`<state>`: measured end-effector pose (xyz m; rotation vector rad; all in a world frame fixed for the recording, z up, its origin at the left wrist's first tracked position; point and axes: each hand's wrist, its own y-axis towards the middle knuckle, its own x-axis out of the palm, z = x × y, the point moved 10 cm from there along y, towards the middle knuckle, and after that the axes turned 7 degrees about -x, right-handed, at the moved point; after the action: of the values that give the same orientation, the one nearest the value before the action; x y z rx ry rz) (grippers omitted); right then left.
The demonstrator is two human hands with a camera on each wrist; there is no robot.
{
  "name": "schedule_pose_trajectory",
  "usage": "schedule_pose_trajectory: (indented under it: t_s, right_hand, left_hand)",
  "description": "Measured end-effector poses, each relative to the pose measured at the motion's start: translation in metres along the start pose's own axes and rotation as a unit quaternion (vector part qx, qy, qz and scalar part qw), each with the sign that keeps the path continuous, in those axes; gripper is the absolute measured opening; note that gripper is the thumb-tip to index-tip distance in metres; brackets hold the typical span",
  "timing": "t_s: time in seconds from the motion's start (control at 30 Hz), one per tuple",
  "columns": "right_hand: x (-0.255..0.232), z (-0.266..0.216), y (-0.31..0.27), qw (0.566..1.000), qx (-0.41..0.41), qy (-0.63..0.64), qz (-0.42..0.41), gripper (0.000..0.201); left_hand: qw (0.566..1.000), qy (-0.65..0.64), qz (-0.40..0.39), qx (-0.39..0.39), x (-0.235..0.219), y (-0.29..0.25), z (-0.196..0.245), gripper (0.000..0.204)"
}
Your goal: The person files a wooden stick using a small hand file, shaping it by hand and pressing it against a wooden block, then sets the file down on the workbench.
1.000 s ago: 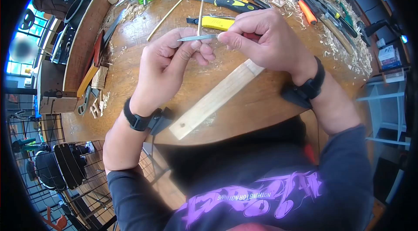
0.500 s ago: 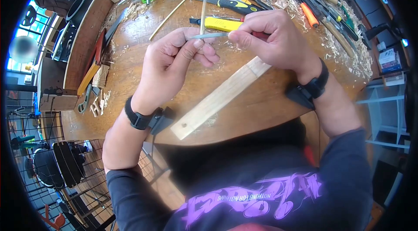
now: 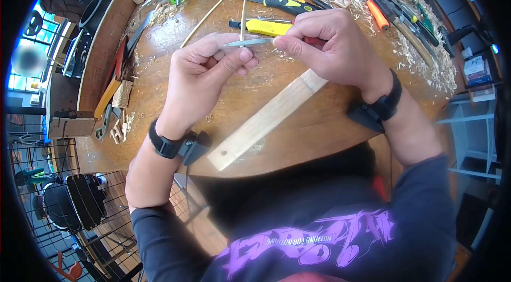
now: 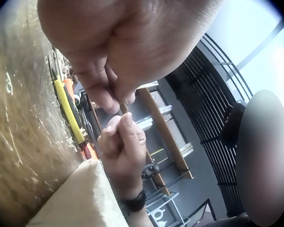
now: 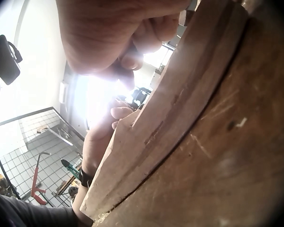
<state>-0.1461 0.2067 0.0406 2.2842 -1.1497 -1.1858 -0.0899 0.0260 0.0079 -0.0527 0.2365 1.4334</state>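
The thin grey tool (image 3: 250, 42) has moved a little along the pale stick (image 3: 243, 18): it slid toward the right hand (image 3: 340, 50), then a bit back. The tool still crosses the stick near its low end, so the stick seems to be still being worked on. The left hand (image 3: 199, 77) pinches the stick with its fingers, above the surface (image 3: 159, 96). The right hand's fingers pinch one end of the tool. The flat board (image 3: 266, 122) stays on the surface.
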Motion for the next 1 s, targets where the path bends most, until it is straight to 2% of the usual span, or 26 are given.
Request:
schedule_pose_trajectory:
  t_s: [0.07,0.17,0.4,0.47,0.6,0.77,1.0]
  right_hand:
    - [0.000,0.001,0.001,1.000,0.011,-0.006,-0.004,0.022]
    - [-0.002,0.003,0.000,1.000,-0.004,0.010,0.008,0.022]
    - [0.002,0.002,0.001,1.000,0.006,-0.001,-0.008,0.021]
    - [0.001,0.005,0.000,1.000,0.010,0.017,-0.010,0.022]
    - [-0.002,0.006,0.000,1.000,-0.007,0.025,0.000,0.022]
    - [0.007,0.001,0.002,0.999,0.003,0.035,-0.011,0.022]
    - [0.003,0.007,0.000,0.999,0.016,0.041,-0.010,0.024]
  left_hand:
    - [0.998,-0.059,0.024,-0.006,-0.005,0.000,-0.005,0.023]
    - [0.994,-0.104,0.016,-0.022,-0.004,0.001,-0.006,0.020]
    - [0.994,-0.106,0.005,-0.029,-0.005,0.002,-0.012,0.019]
    - [0.994,-0.107,0.003,-0.003,-0.005,0.000,-0.006,0.018]
    - [0.994,-0.111,0.003,-0.002,-0.007,0.000,-0.004,0.018]
    - [0.998,-0.064,0.004,0.005,-0.003,-0.002,0.001,0.019]
    - [0.998,-0.062,0.000,0.017,-0.001,0.001,0.002,0.020]
